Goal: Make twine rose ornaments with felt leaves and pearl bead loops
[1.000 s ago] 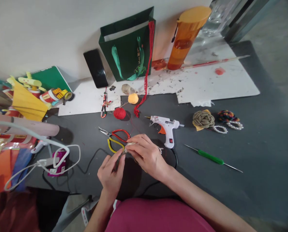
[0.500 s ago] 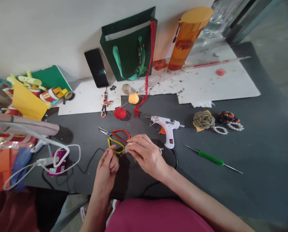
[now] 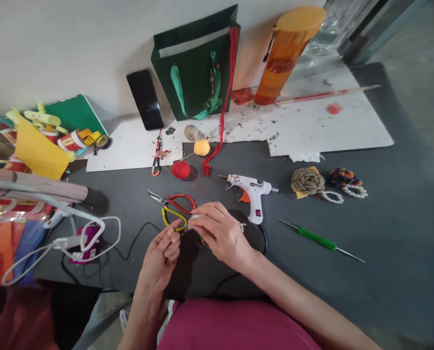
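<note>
My right hand [image 3: 220, 232] is closed over a pearl-beaded piece [image 3: 242, 227]. White beads peek out past its far side and something pale shows at the fingertips; the palm hides the rest. Close by on the left, my left hand [image 3: 164, 250] has its fingers curled, with thumb and forefinger pinched near the scissors. What they pinch, perhaps a thin thread, is too fine to make out. The scissors [image 3: 176, 210], one handle loop red and one yellow, lie on the grey table just beyond both hands, blades spread slightly. A white glue gun [image 3: 255, 194] lies beyond my right hand.
Rolled yarn flowers with pearl loops, one khaki [image 3: 307, 182] and one multicoloured [image 3: 342, 177], lie right of a green-handled hook [image 3: 317, 237]. Red yarn [image 3: 181, 169], a phone [image 3: 145, 99], a green paper bag [image 3: 193, 73] and an orange bottle [image 3: 286, 58] stand behind. Cables [image 3: 103, 228] cross the left.
My left hand has turned slightly, its fingertips shifting a little rightward and its fingers loosening a bit. My right hand stays in place. The view has tilted very slightly.
</note>
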### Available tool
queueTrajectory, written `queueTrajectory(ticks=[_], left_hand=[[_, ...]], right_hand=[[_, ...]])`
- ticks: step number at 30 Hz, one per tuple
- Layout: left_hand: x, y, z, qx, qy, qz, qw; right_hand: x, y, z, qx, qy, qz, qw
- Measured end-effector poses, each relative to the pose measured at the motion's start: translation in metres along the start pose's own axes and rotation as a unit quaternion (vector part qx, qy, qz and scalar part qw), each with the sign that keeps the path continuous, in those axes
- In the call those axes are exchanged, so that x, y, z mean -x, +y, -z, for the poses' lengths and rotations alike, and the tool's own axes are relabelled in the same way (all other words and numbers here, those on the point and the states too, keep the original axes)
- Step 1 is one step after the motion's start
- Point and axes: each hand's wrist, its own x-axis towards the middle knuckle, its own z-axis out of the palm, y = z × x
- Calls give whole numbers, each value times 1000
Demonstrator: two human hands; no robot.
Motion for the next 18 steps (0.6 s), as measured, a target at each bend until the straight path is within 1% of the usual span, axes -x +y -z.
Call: queueTrajectory(ticks=[1, 3, 6, 9, 10, 12, 13, 16, 18], left_hand=[[-1, -2, 1, -22, 4, -21, 1000], [-1, -7, 2, -73, 20, -86, 993], [-1, -12, 1, -132, 50, -184, 973], [2, -14, -2, -177, 51, -238, 954], [4, -14, -3, -204, 52, -258, 943], [7, -15, -4, -276, 72, -308, 908], [8, -15, -5, -318, 88, -335, 883], [8, -16, -5, -426, 129, -418, 792], [7, -17, -4, -470, 129, -465, 739]], right_hand=[[0, 0, 0, 0, 1, 0, 1000], [0, -1, 1, -1, 2, 0, 1000], [-1, 0, 1, -1, 3, 0, 1000], [-1, 0, 0, -1, 4, 0, 1000], [-1, 0, 0, -2, 4, 1, 1000], [-1, 0, 0, -3, 4, 2, 1000], [-1, 0, 0, -4, 4, 3, 1000], [-1, -1, 1, -9, 4, 3, 1000], [-1, -1, 1, -10, 4, 0, 1000]])
